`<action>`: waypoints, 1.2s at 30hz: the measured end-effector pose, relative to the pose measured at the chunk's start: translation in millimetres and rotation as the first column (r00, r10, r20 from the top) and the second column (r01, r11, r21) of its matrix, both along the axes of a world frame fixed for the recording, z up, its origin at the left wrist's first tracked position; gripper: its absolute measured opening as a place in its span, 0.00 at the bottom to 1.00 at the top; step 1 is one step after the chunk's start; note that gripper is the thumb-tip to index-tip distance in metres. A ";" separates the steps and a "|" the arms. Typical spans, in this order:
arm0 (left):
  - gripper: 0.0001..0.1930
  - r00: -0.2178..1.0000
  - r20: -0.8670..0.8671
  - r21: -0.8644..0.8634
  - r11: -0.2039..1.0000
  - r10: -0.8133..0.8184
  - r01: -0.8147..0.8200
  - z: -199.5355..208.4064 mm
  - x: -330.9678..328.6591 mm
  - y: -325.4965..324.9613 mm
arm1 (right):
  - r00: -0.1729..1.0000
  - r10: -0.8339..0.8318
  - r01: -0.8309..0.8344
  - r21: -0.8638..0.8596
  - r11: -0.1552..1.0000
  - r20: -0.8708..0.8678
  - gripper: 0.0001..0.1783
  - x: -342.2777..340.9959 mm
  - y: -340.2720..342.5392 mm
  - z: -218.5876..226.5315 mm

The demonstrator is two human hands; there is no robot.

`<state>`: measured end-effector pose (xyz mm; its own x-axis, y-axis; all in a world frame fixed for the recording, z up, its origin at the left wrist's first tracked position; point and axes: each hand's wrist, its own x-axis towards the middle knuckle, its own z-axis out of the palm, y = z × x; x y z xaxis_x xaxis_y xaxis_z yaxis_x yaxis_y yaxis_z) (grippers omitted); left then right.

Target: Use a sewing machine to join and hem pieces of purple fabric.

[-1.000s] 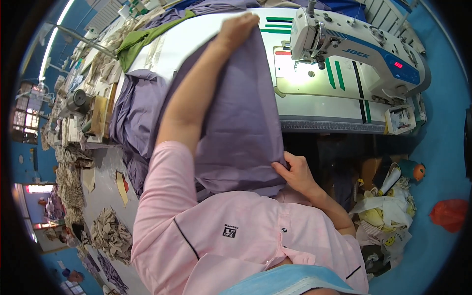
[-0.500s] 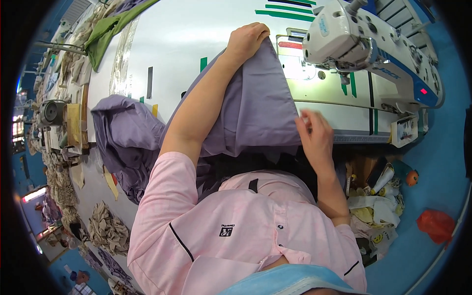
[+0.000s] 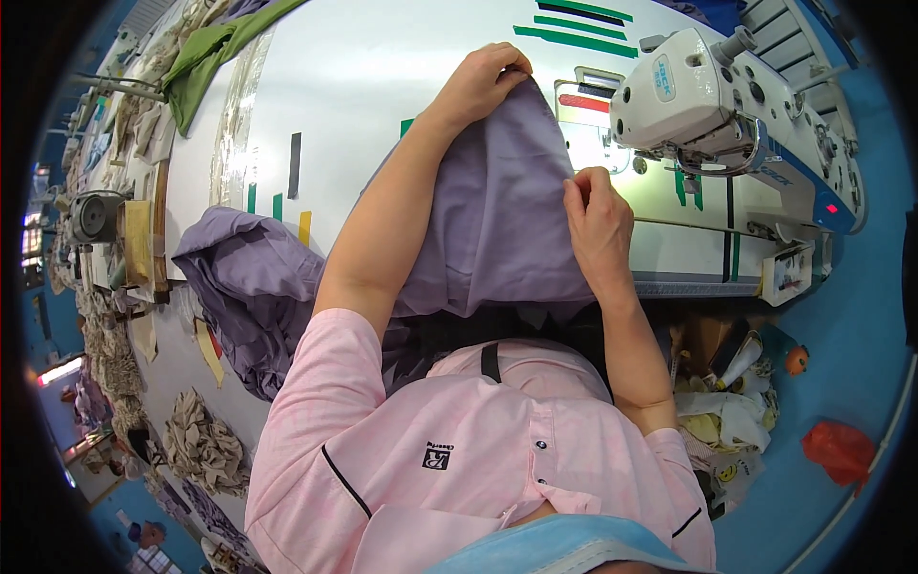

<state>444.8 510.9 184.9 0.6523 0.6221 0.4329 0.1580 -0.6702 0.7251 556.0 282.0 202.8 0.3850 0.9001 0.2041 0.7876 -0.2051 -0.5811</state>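
A piece of purple fabric (image 3: 502, 210) is spread over the white sewing table (image 3: 354, 77) and hangs over its front edge. At the far end, my left hand (image 3: 486, 84) has its fingers closed on the top corner of the cloth. Lower down, my right hand (image 3: 601, 225) pinches the right edge of the same cloth between thumb and fingers. The fingertips of both hands are partly hidden. Just to the right of the cloth stands a white and blue sewing machine (image 3: 703, 105), its lit needle area beside my right hand.
More of the purple fabric (image 3: 253, 253) lies bunched at the left edge. Strips of green tape (image 3: 574, 40) mark the table top. A green cloth (image 3: 206, 72) lies at the far left. Under the table on the right are scraps and bags (image 3: 732, 411), with a red bag (image 3: 840, 452) on the floor.
My right hand has moved up along the cloth's right edge and closed on it; before, its fingers were apart and blurred. The left hand keeps its hold. The view has shifted slightly.
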 end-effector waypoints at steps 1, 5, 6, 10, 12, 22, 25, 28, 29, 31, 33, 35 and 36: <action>0.04 1.000 -0.024 0.166 0.986 0.011 -0.007 1.6 -2.2 2.3 | 0.996 -0.008 0.008 0.000 1.000 -0.083 0.09 -1.3 -1.6 0.5; 0.04 0.991 -0.113 0.415 0.910 0.071 -0.018 7.8 -9.8 5.0 | 1.000 0.004 -0.003 0.051 0.999 -0.018 0.13 -8.6 -9.1 1.6; 0.04 0.991 -0.116 0.418 0.908 0.071 -0.016 9.8 -12.1 5.7 | 1.000 0.003 -0.002 0.054 0.999 -0.022 0.13 -10.4 -10.4 1.7; 0.03 0.965 -0.229 0.542 0.840 0.130 0.015 19.5 -22.5 8.2 | 0.955 0.114 -0.146 0.102 0.984 0.274 0.14 -17.2 -12.1 -0.1; 0.03 0.947 -0.273 0.564 0.825 0.168 0.016 23.8 -29.3 8.7 | 0.938 0.139 -0.177 0.092 0.980 0.317 0.15 -21.0 -11.2 0.3; 0.04 0.805 -0.475 0.590 0.808 0.356 -0.009 31.0 -44.3 5.0 | 0.911 0.210 -0.247 0.061 0.967 0.355 0.11 -32.9 -1.7 4.1; 0.04 0.781 -0.505 0.570 0.821 0.367 -0.018 31.7 -44.3 5.6 | 0.909 0.231 -0.251 0.013 0.968 0.346 0.11 -33.4 -1.5 2.6; 0.06 0.753 -0.533 0.553 0.832 0.386 -0.035 34.9 -43.3 2.2 | 0.900 0.258 -0.259 -0.044 0.965 0.350 0.14 -34.3 -2.1 3.7; 0.07 0.742 -0.542 0.548 0.835 0.394 -0.042 36.6 -42.4 0.3 | 0.894 0.269 -0.266 -0.060 0.962 0.357 0.16 -34.0 -2.5 4.5; 0.08 0.719 -0.571 0.526 0.849 0.397 -0.052 40.5 -43.0 -3.3 | 0.882 0.281 -0.279 -0.059 0.958 0.379 0.17 -33.4 -3.1 3.4; 0.09 0.692 -0.599 0.505 0.861 0.402 -0.063 44.0 -45.1 -4.9 | 0.869 0.292 -0.295 -0.056 0.954 0.400 0.19 -34.4 -3.4 4.0; 0.07 0.641 -0.656 0.445 0.890 0.398 -0.097 44.5 -47.4 -6.4 | 0.857 0.309 -0.288 -0.113 0.951 0.412 0.20 -36.9 -3.0 6.5; 0.07 0.639 -0.655 0.451 0.887 0.403 -0.097 44.9 -47.6 -8.0 | 0.858 0.307 -0.289 -0.106 0.951 0.412 0.20 -37.9 -3.1 6.1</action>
<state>397.2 502.8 229.8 0.6868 0.7175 0.1163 0.7192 -0.6939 0.0338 518.1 278.9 208.9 -0.0170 0.9686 0.2479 0.9818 0.0631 -0.1791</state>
